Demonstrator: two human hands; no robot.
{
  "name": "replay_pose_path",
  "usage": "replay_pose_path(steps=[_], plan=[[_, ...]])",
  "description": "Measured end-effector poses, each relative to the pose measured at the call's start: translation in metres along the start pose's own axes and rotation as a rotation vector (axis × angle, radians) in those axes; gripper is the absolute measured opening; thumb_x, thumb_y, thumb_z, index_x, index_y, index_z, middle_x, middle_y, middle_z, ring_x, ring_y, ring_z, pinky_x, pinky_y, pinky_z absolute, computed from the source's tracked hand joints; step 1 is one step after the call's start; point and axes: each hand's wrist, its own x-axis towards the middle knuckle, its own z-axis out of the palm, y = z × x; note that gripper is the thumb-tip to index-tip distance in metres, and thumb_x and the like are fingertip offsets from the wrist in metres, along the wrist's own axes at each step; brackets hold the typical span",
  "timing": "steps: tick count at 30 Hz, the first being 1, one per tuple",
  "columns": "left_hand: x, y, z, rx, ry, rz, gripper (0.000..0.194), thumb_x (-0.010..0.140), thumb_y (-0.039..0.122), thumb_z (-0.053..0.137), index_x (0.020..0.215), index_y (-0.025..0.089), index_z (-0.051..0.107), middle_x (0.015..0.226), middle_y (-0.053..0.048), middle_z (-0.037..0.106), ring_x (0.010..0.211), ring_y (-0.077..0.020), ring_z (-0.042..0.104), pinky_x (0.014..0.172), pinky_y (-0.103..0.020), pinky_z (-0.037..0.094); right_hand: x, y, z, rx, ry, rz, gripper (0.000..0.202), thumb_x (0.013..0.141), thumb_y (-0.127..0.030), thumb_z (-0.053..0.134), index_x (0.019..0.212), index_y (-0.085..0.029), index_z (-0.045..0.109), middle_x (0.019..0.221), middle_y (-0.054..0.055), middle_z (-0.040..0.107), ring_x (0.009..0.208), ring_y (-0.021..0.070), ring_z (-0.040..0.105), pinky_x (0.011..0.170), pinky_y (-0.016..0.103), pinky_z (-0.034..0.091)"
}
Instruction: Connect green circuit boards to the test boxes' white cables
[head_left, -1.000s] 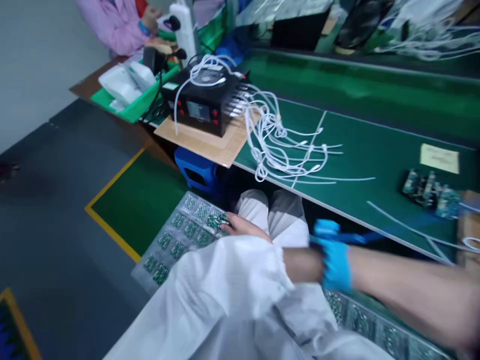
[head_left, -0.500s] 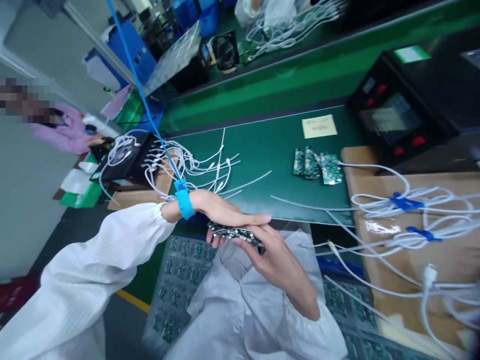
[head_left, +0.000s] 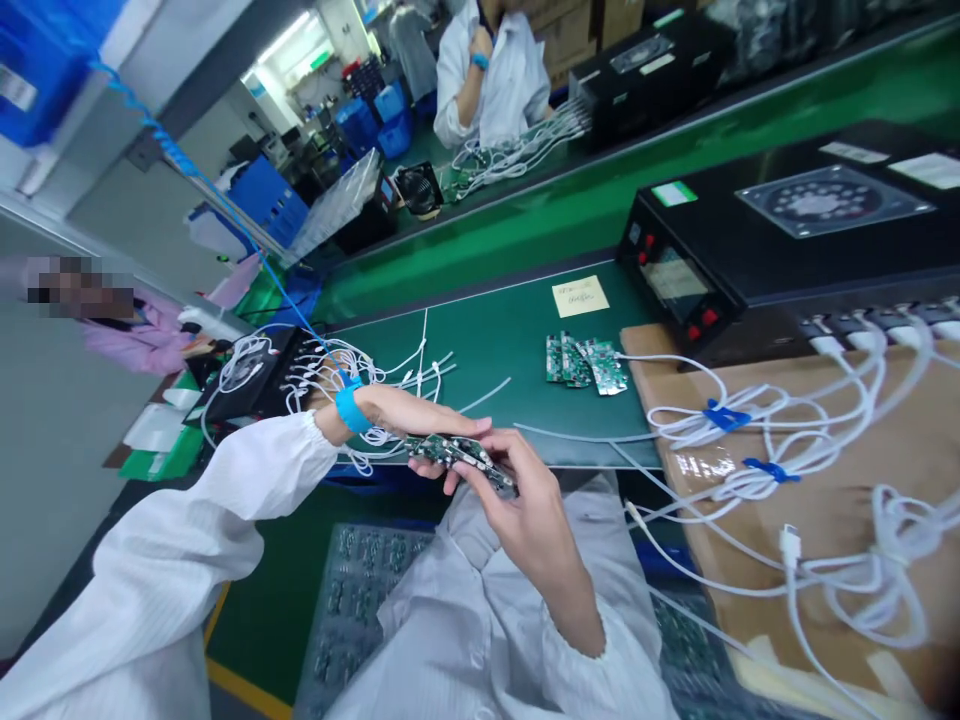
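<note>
Both of my hands hold a stack of green circuit boards (head_left: 457,455) over my lap, at the table's front edge. My left hand (head_left: 420,412), with a blue strap at the wrist, lies along the far side of the stack, fingertips showing beneath it. My right hand (head_left: 529,495) grips the right end, its thumb on the near side. On the green table (head_left: 480,330), more circuit boards (head_left: 585,362) lie beside a yellow note (head_left: 580,296); a white cable reaches the rightmost board.
A black device (head_left: 780,240) with white cables stands at right, above cardboard (head_left: 705,560) bearing cable coils. Another wired black device (head_left: 251,375) is at left. Trays of boards (head_left: 360,600) lie below the table. People are at left and across the bench.
The view has shifted, showing more of the right device and a person across the bench. The boards in my hands now look more fanned out, with more of their green faces showing.
</note>
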Motion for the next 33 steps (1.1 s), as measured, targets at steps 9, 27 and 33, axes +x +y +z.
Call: replay_pose_path(steps=[9,27,33], plan=[[-0.015,-0.069,-0.020,-0.290,0.108,0.174,0.047,0.077,0.053,0.083,0.100,0.017,0.064,0.082,-0.004,0.068,0.059,-0.0120,0.053,0.053,-0.025,0.038,0.016,0.012,0.023,-0.140,-0.065,-0.134,0.010,0.095,-0.018,0.069,0.104,-0.024,0.071,0.129,0.010,0.060,0.127,0.0249,0.062,0.106,0.041,0.054],[-0.024,-0.095,-0.036,-0.594,0.259,0.445,0.038,0.075,0.038,0.085,0.097,0.015,0.065,0.080,-0.003,0.064,0.072,-0.0140,0.060,0.063,-0.026,0.048,0.068,0.014,0.043,-0.342,-0.185,-0.160,0.030,0.093,-0.032,0.076,0.118,-0.025,0.063,0.117,0.008,0.060,0.114,0.0245,0.062,0.098,0.041,0.054],[-0.028,-0.100,-0.049,-0.658,0.240,0.536,0.029,0.072,0.029,0.074,0.093,0.013,0.065,0.077,-0.007,0.068,0.073,-0.0216,0.068,0.073,-0.034,0.056,0.095,0.017,0.063,-0.321,-0.191,-0.184,0.026,0.095,-0.033,0.072,0.120,-0.026,0.067,0.116,0.008,0.062,0.115,0.0259,0.061,0.101,0.044,0.053]])
